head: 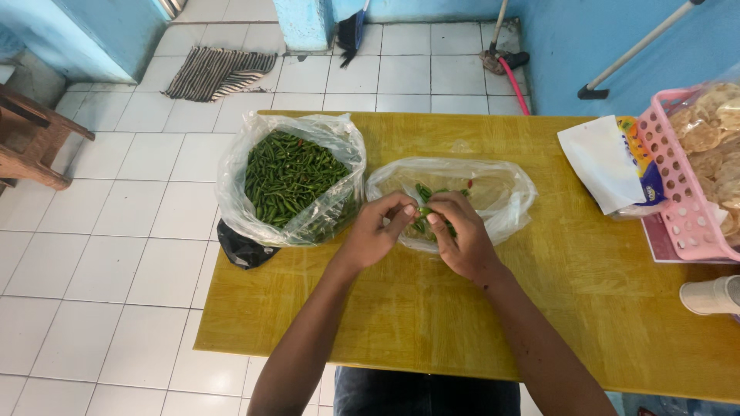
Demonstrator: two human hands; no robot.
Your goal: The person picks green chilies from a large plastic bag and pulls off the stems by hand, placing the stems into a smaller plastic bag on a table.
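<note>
A large clear plastic bag (235,185) full of green chilli peppers (289,173), a few red among them, stands open on the yellow table (432,323). To its right lies a second, flatter clear bag (501,192) holding a few chillies. Over that bag's near edge my left hand (374,231) and my right hand (459,235) meet. Their fingertips pinch one green chilli (424,212) between them.
A black bag (243,250) pokes out under the big bag at the table's left edge. At the right stand a pink basket (678,200) of crackers, a white packet (605,162) and a white cup (709,295). A wooden bench (31,135) sits on the tiled floor, left.
</note>
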